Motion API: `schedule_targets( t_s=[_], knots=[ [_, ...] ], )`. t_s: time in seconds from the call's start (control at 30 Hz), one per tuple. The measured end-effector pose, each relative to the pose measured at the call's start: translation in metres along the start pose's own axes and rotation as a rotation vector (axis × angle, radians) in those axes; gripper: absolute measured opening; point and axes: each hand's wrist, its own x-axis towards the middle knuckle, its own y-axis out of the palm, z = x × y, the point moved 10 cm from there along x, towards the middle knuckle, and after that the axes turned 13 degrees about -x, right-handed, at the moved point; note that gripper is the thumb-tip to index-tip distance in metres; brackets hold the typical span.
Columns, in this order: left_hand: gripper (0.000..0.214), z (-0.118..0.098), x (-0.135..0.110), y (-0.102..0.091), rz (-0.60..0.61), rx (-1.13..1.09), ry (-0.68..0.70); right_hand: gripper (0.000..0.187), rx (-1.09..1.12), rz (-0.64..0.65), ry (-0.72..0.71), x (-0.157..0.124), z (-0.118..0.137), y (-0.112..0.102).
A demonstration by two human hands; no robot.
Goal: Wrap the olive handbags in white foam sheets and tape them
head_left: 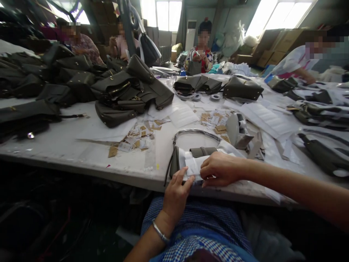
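A dark olive handbag [201, 151] lies flat at the near edge of the white table [68, 145], its curved handle [196, 133] arching away from me. White wrapping paper [193, 163] covers its front. My left hand [177, 193] rests at the table edge with its fingers pressed on the paper's left side. My right hand [220, 169] is curled over the paper, pinching it against the bag.
A pile of dark olive handbags [114, 91] fills the left of the table. Cardboard tags [139, 136] and paper sheets [264, 118] are scattered in the middle. Tape rolls [215, 97] and more bags [242, 88] lie farther back. Several people work along the far side.
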Motion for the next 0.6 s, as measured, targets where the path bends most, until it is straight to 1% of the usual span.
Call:
schedule_targets(
  t_s=[0.1,0.23,0.37,0.47,0.6],
  knots=[
    [0.029,0.002,0.001,0.001,0.012,-0.010,-0.019,0.022,-0.045,0.092,-0.038,0.022,-0.004,0.017],
    [0.024,0.007,0.002,0.002,0.015,-0.045,-0.058,0.019,-0.126,0.197,-0.012,0.038,-0.011,0.029],
    [0.028,0.010,0.000,0.006,0.025,-0.069,-0.069,0.023,-0.264,0.299,-0.001,0.050,-0.013,0.036],
    [0.031,0.011,0.000,0.005,0.025,-0.078,-0.076,0.025,-0.353,0.382,0.001,0.058,-0.012,0.043],
    [0.046,0.009,0.002,-0.001,0.056,-0.171,-0.128,0.026,-0.380,0.438,-0.026,0.068,-0.009,0.048]
  ],
)
